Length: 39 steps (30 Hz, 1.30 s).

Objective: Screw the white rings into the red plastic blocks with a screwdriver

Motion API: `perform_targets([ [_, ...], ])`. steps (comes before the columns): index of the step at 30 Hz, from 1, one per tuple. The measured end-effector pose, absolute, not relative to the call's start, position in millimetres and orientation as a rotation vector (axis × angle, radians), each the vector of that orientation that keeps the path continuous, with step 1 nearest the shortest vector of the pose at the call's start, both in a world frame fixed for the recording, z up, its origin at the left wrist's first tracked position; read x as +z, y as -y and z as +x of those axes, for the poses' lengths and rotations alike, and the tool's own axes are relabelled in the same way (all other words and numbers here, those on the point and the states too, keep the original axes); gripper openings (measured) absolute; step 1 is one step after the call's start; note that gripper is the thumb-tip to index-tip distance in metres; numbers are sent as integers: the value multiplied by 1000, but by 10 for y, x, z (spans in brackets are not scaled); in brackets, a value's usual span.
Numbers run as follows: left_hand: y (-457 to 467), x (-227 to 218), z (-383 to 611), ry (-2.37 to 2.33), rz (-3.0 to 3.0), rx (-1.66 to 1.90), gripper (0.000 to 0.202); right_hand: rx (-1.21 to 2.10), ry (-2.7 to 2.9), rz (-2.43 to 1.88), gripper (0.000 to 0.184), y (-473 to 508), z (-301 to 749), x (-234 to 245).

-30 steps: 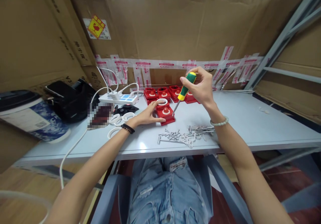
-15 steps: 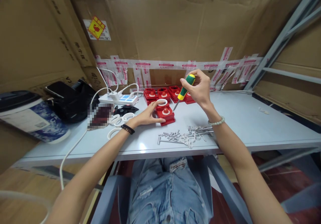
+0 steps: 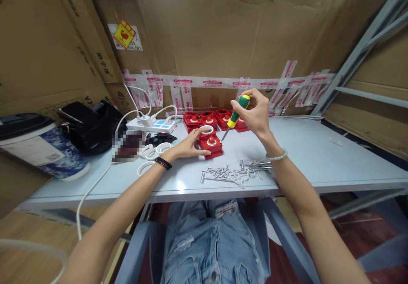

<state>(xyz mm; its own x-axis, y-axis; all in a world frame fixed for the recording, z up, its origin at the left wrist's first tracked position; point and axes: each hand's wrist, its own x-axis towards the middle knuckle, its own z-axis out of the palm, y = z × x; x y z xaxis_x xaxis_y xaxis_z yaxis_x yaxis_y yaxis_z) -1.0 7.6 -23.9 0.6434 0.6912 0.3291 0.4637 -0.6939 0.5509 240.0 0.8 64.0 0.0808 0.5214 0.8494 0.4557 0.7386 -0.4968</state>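
Observation:
My right hand point(image 3: 256, 114) grips a green and yellow screwdriver point(image 3: 237, 111) by its handle, the tip pointing down at the right edge of a red plastic block point(image 3: 211, 144) on the table. My left hand point(image 3: 186, 147) rests against the left side of that block, fingers touching it and a white ring point(image 3: 207, 129) on top. Behind the block stands a row of several more red blocks point(image 3: 208, 119). A heap of metal screws and pins point(image 3: 232, 172) lies just in front of my right wrist.
A white power strip point(image 3: 151, 125) with cables sits at the back left, beside a black bag point(image 3: 89, 126) and a blue and white bucket point(image 3: 35, 144). White rings point(image 3: 153, 151) lie by my left wrist. Cardboard walls stand behind the grey table point(image 3: 318, 156); metal shelving point(image 3: 360, 50) rises at the right.
My right hand with the screwdriver has dropped slightly and turned, the handle leaning a little differently. My left hand and the red block have stayed in place.

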Motion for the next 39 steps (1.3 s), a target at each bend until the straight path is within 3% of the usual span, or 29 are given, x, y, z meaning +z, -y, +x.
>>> perform_targets([
  [39, -60, -226, 1, -926, 2413, 732, 81, 42, 1672, -833, 22, 127, 2258, 631],
])
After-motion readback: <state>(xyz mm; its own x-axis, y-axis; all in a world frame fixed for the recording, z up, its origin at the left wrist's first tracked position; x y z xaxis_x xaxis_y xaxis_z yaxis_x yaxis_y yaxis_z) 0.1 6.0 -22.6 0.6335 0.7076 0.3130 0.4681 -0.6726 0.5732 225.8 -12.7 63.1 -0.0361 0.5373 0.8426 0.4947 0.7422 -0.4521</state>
